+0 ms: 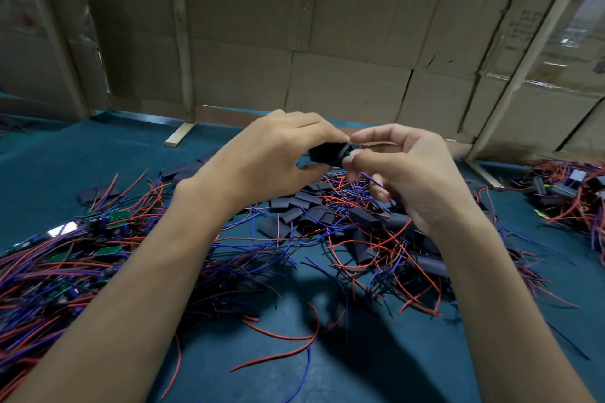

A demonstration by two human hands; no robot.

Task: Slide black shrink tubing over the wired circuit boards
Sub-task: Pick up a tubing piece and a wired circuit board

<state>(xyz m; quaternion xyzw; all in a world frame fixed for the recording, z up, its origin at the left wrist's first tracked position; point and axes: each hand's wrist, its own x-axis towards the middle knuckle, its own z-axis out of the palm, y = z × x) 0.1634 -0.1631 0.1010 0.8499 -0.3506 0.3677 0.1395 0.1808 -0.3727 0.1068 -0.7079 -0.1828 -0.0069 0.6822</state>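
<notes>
While both hands meet above the counter (pixel 65 157), left hand (pixel 271 154) grips one black shrink tube (pixel 327 152), right hand (pixel 412 167) pinches one green circuit board (pixel 347 153) at its mouth, wire piles left, centre, far right, cardboard wall (pixel 294 26) behind.

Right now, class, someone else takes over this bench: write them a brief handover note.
Left hand grips a black tube. Right hand pinches a board at the tube's mouth; only a green edge shows, so it is nearly sleeved.
Bare boards with wires lie in a pile at left; spare tubes in the middle; what looks like finished pieces far right.
Left: seat this tube, then sleeve the left pile.
</notes>
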